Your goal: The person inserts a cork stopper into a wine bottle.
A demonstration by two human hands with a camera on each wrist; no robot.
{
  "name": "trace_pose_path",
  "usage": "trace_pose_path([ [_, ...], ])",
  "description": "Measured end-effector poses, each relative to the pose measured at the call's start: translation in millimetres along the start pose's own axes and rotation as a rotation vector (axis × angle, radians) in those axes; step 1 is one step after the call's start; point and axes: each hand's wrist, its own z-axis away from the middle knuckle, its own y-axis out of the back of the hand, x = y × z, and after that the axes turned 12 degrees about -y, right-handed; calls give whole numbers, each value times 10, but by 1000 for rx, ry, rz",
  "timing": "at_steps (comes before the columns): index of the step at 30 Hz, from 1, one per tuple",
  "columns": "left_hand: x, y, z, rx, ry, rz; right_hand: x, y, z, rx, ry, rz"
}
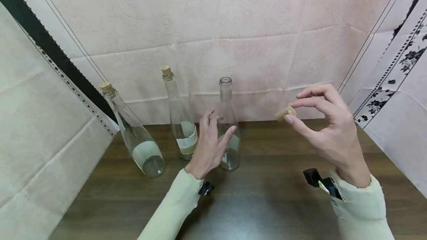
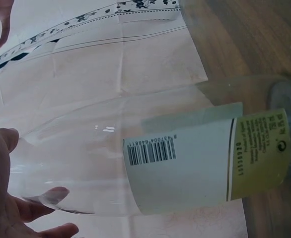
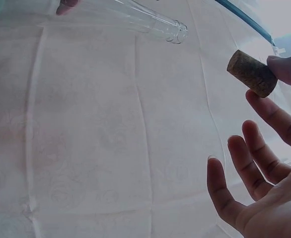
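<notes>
My right hand [image 1: 333,132] pinches a cork [image 1: 285,113] between thumb and index finger, its other fingers loosely bent. In the right wrist view the cork [image 3: 252,73] is tilted, apart from the bare mouth of an uncorked glass bottle [image 3: 158,26]. Around the body of that bottle [image 1: 226,95] my left hand [image 1: 210,145] stands with thumb and fingers spread. The left wrist view shows its fingers at the bottle's sides, one seen through the glass, and a white label [image 2: 180,163] with a barcode. The bottle stands upright on the table.
Two more clear bottles stand to the left, each stoppered: one middle bottle [image 1: 178,110] just behind my left hand and a leftmost bottle [image 1: 146,151]. Below them is a dark wooden table [image 1: 253,210]. Pale patterned cloth [image 1: 213,17] hangs behind and on both sides.
</notes>
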Motion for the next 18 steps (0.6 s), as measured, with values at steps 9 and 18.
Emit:
trace_pose_path([
  [9, 61, 27, 56, 0, -36, -65, -57, -63, -17, 39, 8, -9],
  [18, 138, 75, 150, -29, -28, -106, -74, -106, -37, 52, -14, -90],
])
